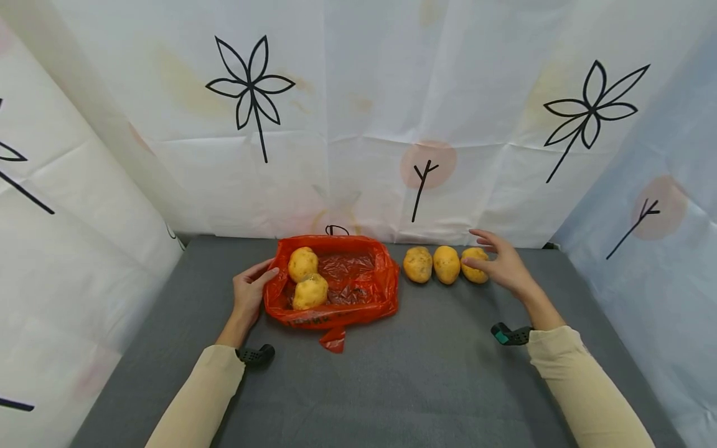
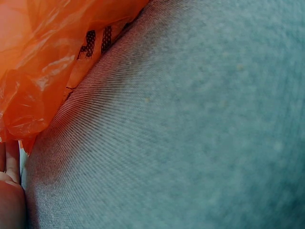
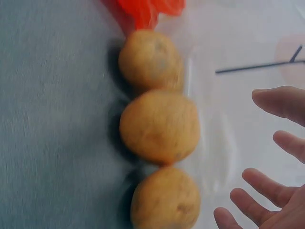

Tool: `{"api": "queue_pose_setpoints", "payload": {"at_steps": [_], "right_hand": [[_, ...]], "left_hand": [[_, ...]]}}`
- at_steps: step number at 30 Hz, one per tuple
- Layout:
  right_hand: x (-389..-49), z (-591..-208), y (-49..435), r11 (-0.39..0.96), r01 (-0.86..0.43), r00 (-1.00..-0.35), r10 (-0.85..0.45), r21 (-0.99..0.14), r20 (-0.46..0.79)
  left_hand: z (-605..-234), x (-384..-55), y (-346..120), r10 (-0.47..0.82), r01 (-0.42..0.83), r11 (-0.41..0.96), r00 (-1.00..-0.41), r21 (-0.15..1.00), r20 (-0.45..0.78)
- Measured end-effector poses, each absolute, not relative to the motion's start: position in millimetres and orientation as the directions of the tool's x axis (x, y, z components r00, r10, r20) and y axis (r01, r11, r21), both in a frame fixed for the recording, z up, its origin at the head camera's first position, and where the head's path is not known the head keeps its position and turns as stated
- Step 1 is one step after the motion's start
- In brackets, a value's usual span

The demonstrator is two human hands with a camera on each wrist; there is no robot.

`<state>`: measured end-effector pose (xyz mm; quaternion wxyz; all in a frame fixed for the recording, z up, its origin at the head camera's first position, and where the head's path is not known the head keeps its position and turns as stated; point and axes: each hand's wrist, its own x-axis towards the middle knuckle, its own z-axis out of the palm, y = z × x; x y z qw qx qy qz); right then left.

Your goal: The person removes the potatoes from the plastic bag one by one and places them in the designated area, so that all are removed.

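A red plastic bag (image 1: 366, 313) lies spread with its mouth up on the table, and two potatoes (image 1: 303, 264) sit inside its left half. My left hand (image 1: 249, 289) holds the bag's left edge, the thumb over the rim; in the left wrist view only part of that hand (image 2: 10, 191) shows beside the orange-looking plastic. To the right of the bag, three potatoes (image 1: 446, 264) stand in a row. Over the rightmost potato (image 1: 473, 272) hovers my right hand (image 1: 506, 266), its fingers spread and holding nothing. The right wrist view shows those fingers (image 3: 267, 188) apart from the potatoes.
The grey table (image 1: 414, 379) ends at a white cloth backdrop (image 1: 364, 180) printed with plants, just behind the bag and potatoes. Further cloth walls (image 1: 661, 292) flank the left and right sides. A tied-off corner of the bag (image 1: 333, 340) sticks out toward me.
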<state>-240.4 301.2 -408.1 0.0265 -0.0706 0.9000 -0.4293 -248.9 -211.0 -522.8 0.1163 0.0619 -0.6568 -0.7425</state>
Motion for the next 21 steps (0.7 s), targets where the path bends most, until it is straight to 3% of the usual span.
{"api": "queue_pose_setpoints", "payload": {"at_steps": [21], "right_hand": [[-240.2,-406.7,224.8,0.512,-0.271,-0.944,-0.306,-0.815,0.122]], "left_hand": [[-525.8,-250.7,-212.9,-0.264,0.086,-0.101,-0.963,0.991,0.057]]}}
